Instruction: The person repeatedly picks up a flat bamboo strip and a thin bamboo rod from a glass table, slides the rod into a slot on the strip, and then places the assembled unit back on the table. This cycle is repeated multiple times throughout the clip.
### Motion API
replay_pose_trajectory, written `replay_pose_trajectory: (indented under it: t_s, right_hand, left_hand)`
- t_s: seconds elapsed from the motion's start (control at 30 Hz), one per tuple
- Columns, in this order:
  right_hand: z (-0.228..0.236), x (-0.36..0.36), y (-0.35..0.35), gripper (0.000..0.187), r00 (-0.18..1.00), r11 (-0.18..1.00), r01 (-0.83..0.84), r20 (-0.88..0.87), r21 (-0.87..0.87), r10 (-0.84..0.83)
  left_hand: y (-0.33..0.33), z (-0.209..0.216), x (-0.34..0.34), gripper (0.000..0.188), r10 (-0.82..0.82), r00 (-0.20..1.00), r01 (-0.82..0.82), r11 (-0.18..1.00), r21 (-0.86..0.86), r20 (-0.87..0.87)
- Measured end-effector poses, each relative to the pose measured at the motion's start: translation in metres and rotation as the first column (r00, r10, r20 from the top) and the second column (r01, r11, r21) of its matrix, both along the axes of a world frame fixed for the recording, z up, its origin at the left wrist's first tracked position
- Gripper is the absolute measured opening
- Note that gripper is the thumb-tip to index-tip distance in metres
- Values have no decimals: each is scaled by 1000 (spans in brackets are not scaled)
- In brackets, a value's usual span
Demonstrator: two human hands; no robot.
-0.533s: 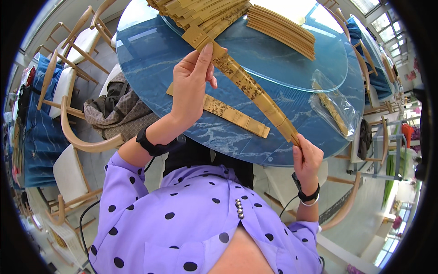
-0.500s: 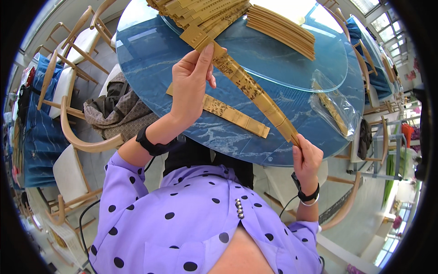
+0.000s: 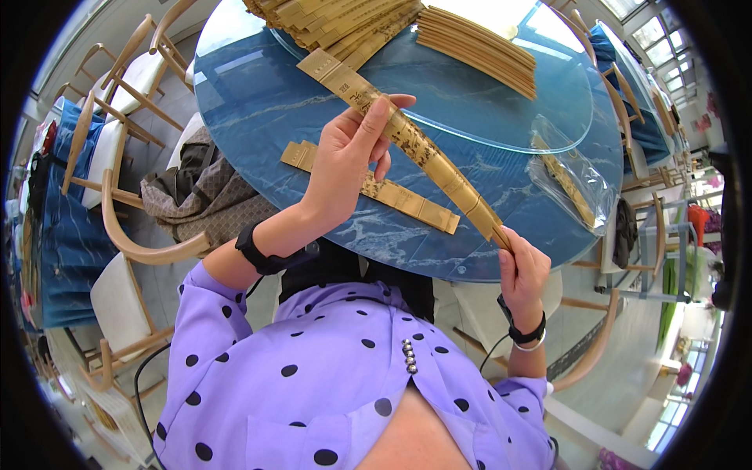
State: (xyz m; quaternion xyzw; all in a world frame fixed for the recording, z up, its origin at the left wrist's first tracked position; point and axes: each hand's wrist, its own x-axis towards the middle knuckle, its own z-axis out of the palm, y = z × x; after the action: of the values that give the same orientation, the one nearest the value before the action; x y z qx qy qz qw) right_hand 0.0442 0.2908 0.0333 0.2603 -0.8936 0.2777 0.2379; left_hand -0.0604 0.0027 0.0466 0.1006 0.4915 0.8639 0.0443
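A long, narrow gold carton (image 3: 427,157) with dark printed patterns slants between my two hands above the round table. My left hand (image 3: 341,160) is closed around its upper part, thumb on top, with the far end sticking out beyond the fingers. At the lower end, my right hand (image 3: 526,266) pinches the carton's tip. Another gold carton (image 3: 415,206) lies flat on the table below, partly hidden by my left hand and wrist. Farther off are a fanned pile of similar gold cartons (image 3: 337,23) and a neat row of them (image 3: 478,51).
The blue marbled table (image 3: 235,117) carries a round glass turntable (image 3: 486,121). On its right lies a clear plastic bag (image 3: 583,184) with a gold patterned piece inside. A patterned bag (image 3: 207,192) rests on a wooden chair (image 3: 129,247) at the left.
My left hand has slid down along the carton, away from its far end, exposing more of that end. My right hand keeps its pinch at the tip.
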Motion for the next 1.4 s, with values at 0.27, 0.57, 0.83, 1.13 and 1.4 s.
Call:
replay_pose_trajectory:
  t_s: [0.27, 0.57, 0.83, 1.13, 1.4]
  right_hand:
    - [1, -1, 3, 25, 1000, 1000, -16, 12, -5, 16]
    - [4, -5, -12, 31, 998, 996, 30, -55, 81, -25]
    - [-2, -2, 1, 29, 989, 982, 148, 9, 114, -150]
    - [4, -2, 4, 32, 991, 974, 132, -9, 185, -133]
    - [2, 0, 4, 42, 985, 925, 120, -162, 360, -64]
  left_hand:
    - [4, 7, 12, 41, -144, 989, 138, 981, -138, -36]
    - [16, 2, 22, 40, -139, 982, 154, 981, -120, 127]
    - [2, 5, 15, 40, 25, 996, -14, 993, -114, 90]
    - [-3, 1, 14, 37, 21, 996, -13, 996, -92, 88]
    - [-5, 4, 17, 38, -20, 991, 35, 993, -116, 133]
